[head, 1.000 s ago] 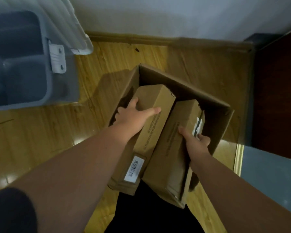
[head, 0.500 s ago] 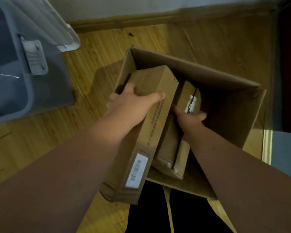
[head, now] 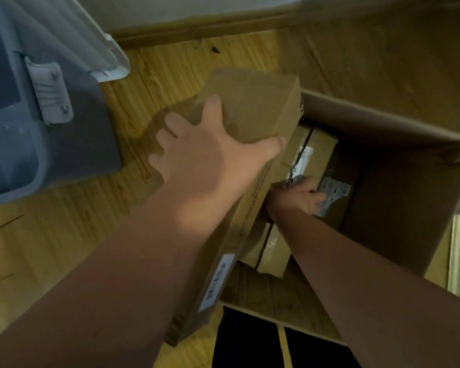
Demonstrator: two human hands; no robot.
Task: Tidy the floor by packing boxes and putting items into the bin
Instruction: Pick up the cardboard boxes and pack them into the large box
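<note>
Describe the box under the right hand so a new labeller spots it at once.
Start at the big open carton on the wooden floor. Inside it lies a flat brown box, held by the right hand. Unlike the long box the left hand grips over the carton's left edge, it has a dark seam down its top.

The bin (head: 96,123) is cut off at left.

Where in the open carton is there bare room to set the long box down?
Free: the carton floor between the taped box, under the right hand, and the right wall; also a strip by the near wall. Crowded: the left side, where the left hand holds the long box over the taped box.
</note>
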